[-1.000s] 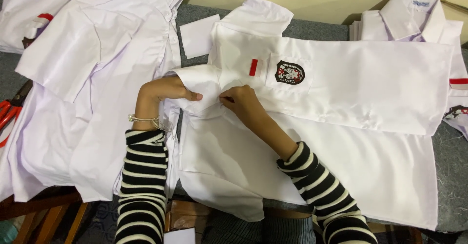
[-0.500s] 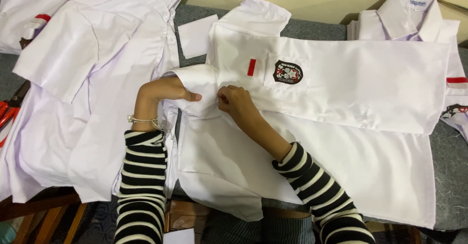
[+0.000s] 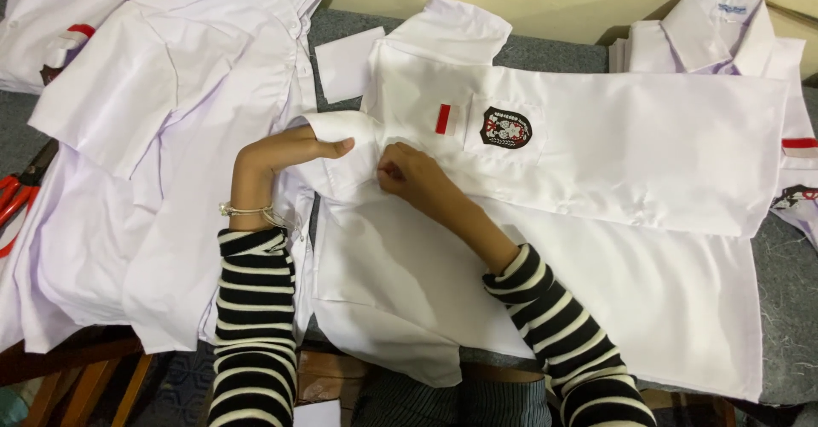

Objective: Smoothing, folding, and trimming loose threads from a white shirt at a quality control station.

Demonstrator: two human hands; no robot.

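A: What did you have at far left?

B: Red scissors [image 3: 15, 197] at the surface's edge, partly under a pile of white shirts [image 3: 162, 137] spread over the left half. A small white card [image 3: 348, 62] lay on the grey surface [image 3: 545, 52] just right of that pile.

A: And the left hand?

B: Left hand [image 3: 285, 158] sat on the collar end of the white shirt [image 3: 596, 188], thumb stretched out over the cloth, fingers curled under the fold. So the grip was narrow and pinching shirt fabric. Bracelet at the wrist, striped sleeve below.

A: Right hand?

B: Right hand [image 3: 417, 175] was just beside it, near touching, fingertips bunched tight on the same shirt by the placket. Grip closed on cloth; couldn't tell if anything small was between the fingers.

A: Where was the shirt itself?

B: Flat on the surface, centre to right, collar toward the left, hem to the right. Red-and-white patch [image 3: 443, 118] and a dark crest badge [image 3: 505, 127] on the chest, above the right hand.

A: Further right?

B: Another folded white shirt [image 3: 724, 35] at top right, against the wall.
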